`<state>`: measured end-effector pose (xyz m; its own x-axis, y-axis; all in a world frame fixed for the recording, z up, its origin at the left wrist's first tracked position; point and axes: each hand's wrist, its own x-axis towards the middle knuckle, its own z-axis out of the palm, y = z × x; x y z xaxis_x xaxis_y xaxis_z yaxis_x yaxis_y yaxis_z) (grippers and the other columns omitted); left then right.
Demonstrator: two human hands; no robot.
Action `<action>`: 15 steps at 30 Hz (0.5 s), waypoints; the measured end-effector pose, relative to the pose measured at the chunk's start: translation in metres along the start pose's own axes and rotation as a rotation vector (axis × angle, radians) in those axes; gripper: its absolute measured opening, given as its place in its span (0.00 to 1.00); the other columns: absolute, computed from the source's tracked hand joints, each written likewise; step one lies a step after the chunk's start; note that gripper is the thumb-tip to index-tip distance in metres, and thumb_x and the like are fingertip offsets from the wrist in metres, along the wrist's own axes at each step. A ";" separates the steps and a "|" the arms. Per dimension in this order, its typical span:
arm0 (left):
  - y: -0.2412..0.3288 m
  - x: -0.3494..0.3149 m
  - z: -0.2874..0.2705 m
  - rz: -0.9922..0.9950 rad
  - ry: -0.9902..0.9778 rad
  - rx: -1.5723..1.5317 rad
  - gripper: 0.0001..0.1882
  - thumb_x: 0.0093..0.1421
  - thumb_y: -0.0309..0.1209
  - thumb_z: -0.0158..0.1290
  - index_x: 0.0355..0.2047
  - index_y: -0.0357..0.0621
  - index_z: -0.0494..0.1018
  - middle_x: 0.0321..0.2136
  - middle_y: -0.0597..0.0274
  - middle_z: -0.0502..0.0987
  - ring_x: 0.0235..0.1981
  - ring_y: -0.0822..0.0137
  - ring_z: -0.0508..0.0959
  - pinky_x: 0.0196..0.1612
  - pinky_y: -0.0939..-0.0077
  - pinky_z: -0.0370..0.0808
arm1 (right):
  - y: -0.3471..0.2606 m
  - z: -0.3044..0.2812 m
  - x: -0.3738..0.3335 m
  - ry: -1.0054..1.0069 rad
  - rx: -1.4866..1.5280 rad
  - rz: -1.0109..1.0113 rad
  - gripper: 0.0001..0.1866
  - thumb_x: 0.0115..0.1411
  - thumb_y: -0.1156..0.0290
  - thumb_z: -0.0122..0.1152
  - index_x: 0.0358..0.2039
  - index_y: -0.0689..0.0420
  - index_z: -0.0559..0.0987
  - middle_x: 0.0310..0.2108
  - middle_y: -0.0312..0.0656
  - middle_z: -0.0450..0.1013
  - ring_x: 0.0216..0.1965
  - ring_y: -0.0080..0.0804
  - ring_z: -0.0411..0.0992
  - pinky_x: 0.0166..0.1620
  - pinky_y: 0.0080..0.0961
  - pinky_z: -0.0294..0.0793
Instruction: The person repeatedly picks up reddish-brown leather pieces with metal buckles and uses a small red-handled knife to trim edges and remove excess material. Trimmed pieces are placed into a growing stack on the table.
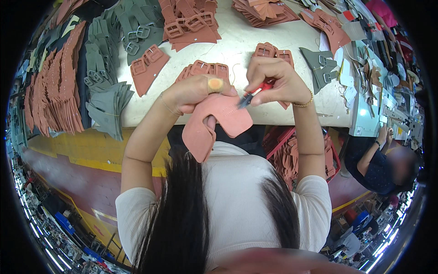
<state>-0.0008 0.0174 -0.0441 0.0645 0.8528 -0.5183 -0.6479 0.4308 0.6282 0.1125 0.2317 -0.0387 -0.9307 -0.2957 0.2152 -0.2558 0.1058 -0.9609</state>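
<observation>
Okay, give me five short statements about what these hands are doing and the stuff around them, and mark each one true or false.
1. The left hand holds a salmon-coloured piece. True.
2. Only one hand is holding something. False: the right hand holds a red-handled tool.
3. A yellowish band wraps a finger of the left hand. True.
4. The held piece lies flat on a surface. False: it is held up, at the near edge of the table.
5. Grey-green pieces lie on the table's left side. True.
</observation>
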 end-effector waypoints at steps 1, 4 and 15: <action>-0.001 0.000 0.000 0.018 0.009 0.016 0.21 0.62 0.39 0.50 0.41 0.27 0.75 0.33 0.54 0.79 0.27 0.69 0.80 0.29 0.77 0.79 | 0.000 0.000 -0.001 -0.011 0.002 0.010 0.10 0.44 0.72 0.75 0.26 0.60 0.82 0.24 0.34 0.69 0.28 0.21 0.65 0.30 0.18 0.61; -0.003 0.001 0.002 0.064 0.102 0.051 0.21 0.62 0.39 0.50 0.41 0.28 0.75 0.32 0.55 0.79 0.26 0.70 0.79 0.28 0.78 0.78 | 0.000 -0.003 -0.005 0.101 -0.075 0.007 0.11 0.44 0.72 0.75 0.27 0.61 0.82 0.25 0.34 0.70 0.28 0.21 0.66 0.30 0.18 0.61; -0.018 -0.001 0.038 0.541 0.452 0.084 0.26 0.67 0.41 0.41 0.53 0.26 0.64 0.42 0.48 0.74 0.42 0.59 0.80 0.44 0.68 0.81 | 0.007 0.060 -0.012 0.963 -0.331 0.000 0.16 0.42 0.72 0.77 0.31 0.63 0.81 0.28 0.37 0.70 0.29 0.22 0.68 0.29 0.17 0.67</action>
<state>0.0397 0.0201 -0.0334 -0.5823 0.7557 -0.2998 -0.4384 0.0186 0.8986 0.1371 0.1790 -0.0582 -0.7085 0.5784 0.4043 -0.1793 0.4066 -0.8958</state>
